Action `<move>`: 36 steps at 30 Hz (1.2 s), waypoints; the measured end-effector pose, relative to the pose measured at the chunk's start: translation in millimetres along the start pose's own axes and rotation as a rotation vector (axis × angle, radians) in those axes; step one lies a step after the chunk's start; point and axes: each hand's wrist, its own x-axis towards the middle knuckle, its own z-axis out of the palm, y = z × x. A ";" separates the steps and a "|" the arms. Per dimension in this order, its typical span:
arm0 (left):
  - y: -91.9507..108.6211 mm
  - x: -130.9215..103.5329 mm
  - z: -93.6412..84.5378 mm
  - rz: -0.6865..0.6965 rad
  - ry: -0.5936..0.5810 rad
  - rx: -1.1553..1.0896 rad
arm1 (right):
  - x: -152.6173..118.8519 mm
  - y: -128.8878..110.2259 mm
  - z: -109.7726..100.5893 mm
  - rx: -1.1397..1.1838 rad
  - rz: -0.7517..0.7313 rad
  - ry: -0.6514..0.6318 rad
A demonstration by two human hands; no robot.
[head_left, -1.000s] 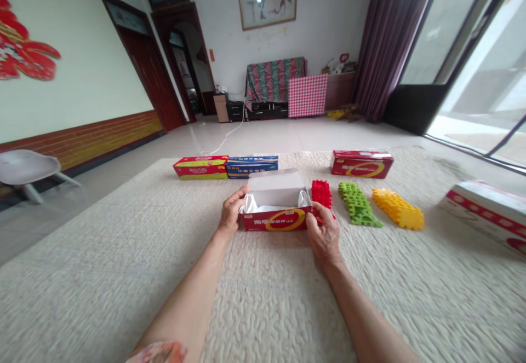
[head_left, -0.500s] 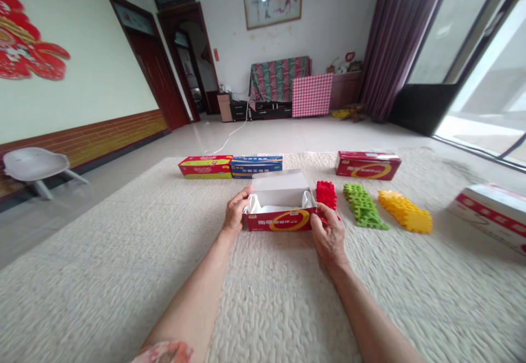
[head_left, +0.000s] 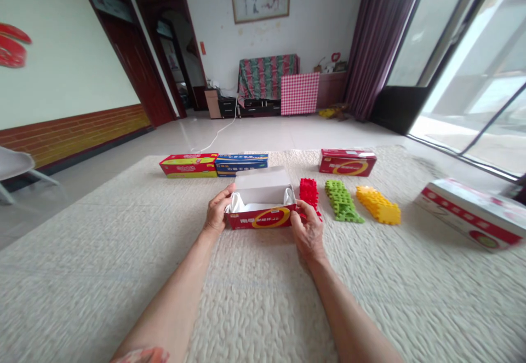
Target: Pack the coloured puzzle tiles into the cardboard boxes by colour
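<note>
A red cardboard box with a yellow ring on its front sits before me, its white lid flap raised at the back. White material shows at both ends inside it. My left hand grips the box's left end, fingers at the upper corner. On the right end, my right hand holds the front corner between thumb and fingers. Just beyond that hand lies a red plastic interlocking piece stack, partly hidden by the fingers. Green plastic pieces and yellow plastic pieces lie farther right.
Behind the open box stand a red-and-yellow box and a blue box, end to end. Another red box is at the back right. A larger white-and-red box lies at far right. All rest on a quilted cream mat.
The view has turned slightly right, so everything appears shifted left. Both hands keep their hold on the box, which looks otherwise unchanged.
</note>
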 end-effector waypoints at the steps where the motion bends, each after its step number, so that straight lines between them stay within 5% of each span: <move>1: 0.4 0.8 0.0 0.001 0.003 -0.001 | -0.3 0.1 0.2 0.006 0.001 -0.006; 36: -0.8 -10.9 -1.6 0.082 0.016 0.083 | -7.2 0.0 -4.1 -0.076 0.072 0.031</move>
